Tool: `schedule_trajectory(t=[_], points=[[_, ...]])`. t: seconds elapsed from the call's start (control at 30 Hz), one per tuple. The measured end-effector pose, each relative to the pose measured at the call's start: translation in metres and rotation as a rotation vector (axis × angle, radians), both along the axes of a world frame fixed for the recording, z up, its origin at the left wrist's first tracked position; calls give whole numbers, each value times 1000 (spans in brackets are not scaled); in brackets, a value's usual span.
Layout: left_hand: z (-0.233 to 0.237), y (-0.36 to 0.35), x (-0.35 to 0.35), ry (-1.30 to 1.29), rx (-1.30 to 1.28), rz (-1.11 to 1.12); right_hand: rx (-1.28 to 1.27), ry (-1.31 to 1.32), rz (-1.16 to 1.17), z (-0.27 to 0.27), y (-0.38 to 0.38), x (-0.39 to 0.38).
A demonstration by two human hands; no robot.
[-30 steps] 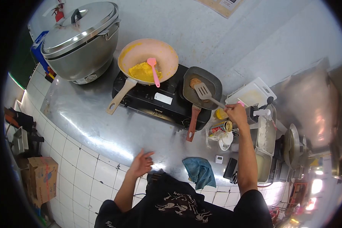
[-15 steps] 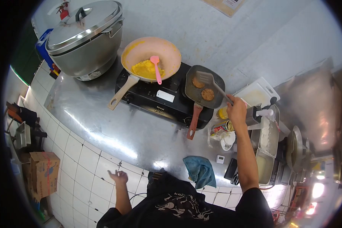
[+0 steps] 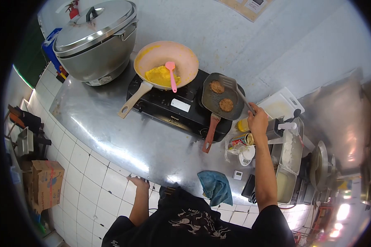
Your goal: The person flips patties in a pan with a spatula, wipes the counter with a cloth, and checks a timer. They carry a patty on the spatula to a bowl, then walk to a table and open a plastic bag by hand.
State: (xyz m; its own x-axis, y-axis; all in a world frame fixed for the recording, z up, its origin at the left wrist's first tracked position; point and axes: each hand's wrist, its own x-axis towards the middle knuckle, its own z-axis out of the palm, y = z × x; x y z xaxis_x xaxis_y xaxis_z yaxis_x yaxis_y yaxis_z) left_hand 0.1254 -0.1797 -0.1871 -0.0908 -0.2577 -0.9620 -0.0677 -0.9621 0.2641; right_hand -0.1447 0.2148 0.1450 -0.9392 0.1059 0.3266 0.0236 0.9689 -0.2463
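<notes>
Spatula of slotted grey metal (image 3: 228,82) is clenched by its handle in the grip of my right hand (image 3: 257,121). Its blade rests at the far rim of the dark square grill pan with a red handle (image 3: 212,103), just beside two round brown patties (image 3: 217,87). The pan sits on the black two-burner stove (image 3: 173,108) on the steel tabletop (image 3: 107,127). My left hand (image 3: 138,181) lies at the tabletop's near edge; I cannot tell whether its grip is released or clenched.
</notes>
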Motion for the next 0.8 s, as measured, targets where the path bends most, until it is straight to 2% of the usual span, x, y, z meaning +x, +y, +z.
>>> schedule_trajectory(t=[0.07, 0.1, 0.17, 0.27, 0.37, 0.57, 0.7, 0.8], points=[[-12, -1, -3, 352, -39, -61, 4, -3, -34, -2, 0, -4], [-9, 0, -5, 351, -41, -67, 0, 6, 9, -6, 0, -7], [-2, 3, -13, 431, -13, 58, -10, 18, 44, -11, 5, -11], [5, 8, -11, 380, -6, 52, -37, -43, -26, -8, 4, -14], [43, 24, -22, 272, -90, 33, -15, -22, 12, -13, -1, -12], [35, 23, -25, 177, -70, 116, -107, -113, 61, -3, 4, -1], [29, 21, -22, 167, -87, 74, -38, -232, 52, 43, -2, 22], [30, 22, -24, 152, -94, 91, -17, -250, 36, 51, 4, 28]])
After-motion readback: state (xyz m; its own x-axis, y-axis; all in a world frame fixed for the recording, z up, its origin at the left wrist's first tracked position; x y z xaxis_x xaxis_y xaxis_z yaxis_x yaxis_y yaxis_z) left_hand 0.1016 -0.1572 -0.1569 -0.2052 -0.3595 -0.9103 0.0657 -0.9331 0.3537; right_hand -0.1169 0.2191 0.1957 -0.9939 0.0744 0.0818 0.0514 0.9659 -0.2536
